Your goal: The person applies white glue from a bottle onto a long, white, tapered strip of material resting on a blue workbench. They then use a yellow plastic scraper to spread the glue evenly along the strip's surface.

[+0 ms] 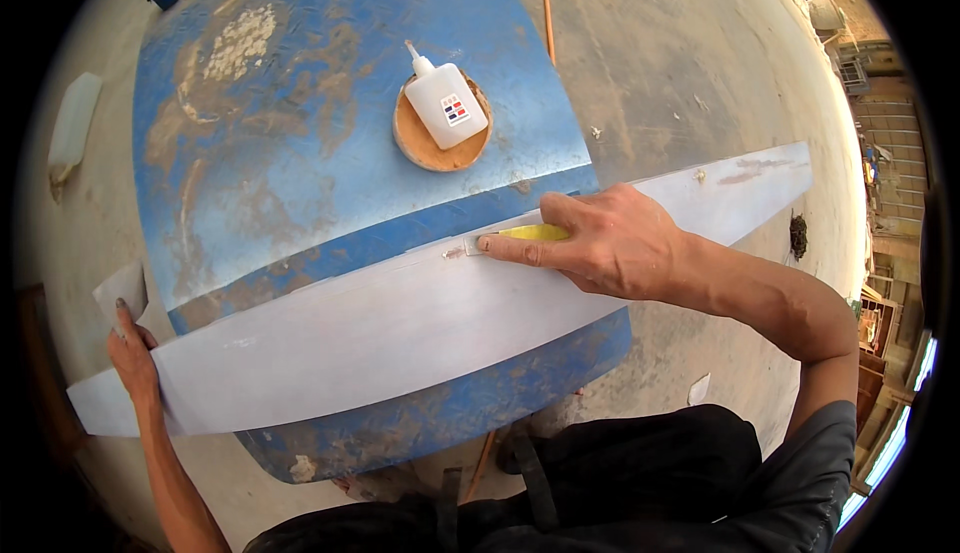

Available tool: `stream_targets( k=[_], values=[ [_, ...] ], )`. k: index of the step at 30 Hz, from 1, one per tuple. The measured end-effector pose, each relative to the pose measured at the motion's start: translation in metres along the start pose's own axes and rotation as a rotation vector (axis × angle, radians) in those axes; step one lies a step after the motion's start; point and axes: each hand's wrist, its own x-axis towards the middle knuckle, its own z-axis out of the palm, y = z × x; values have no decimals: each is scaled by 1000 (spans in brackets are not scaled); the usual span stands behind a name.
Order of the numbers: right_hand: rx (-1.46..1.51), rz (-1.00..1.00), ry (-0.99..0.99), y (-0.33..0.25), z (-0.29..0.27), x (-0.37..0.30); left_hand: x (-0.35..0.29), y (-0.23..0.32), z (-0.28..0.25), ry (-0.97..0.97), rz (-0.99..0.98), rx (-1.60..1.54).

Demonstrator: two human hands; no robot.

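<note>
My right grip (625, 248) closed round yellow scraper (535, 234), blade on white board (330, 353) just below, spanning blue worktop (300, 203). Left grip (135, 358) pinches white piece (121, 288) near board's left end. Beyond: white bottle (440, 108) leaning in round bowl (410, 138).

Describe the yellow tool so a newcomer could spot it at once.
Find the long pale panel lying across the blue surface. Near its far edge, the right hand holds the yellow tool. Its colour sets it apart from the white bottle beyond.
</note>
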Motion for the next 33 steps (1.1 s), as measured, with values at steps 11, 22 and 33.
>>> stream_targets(
  k=[11, 22, 33],
  values=[
    [-27, -19, -1, -8, 4, 8, 1, 2, -1, -12, 0, -11],
    [-24, -8, 5, -13, 4, 11, 3, 1, -3, -22, -5, -3],
    [-29, -22, 65, -20, 7, 21, 0, 8, 2, 20, 47, -11]
  ],
)
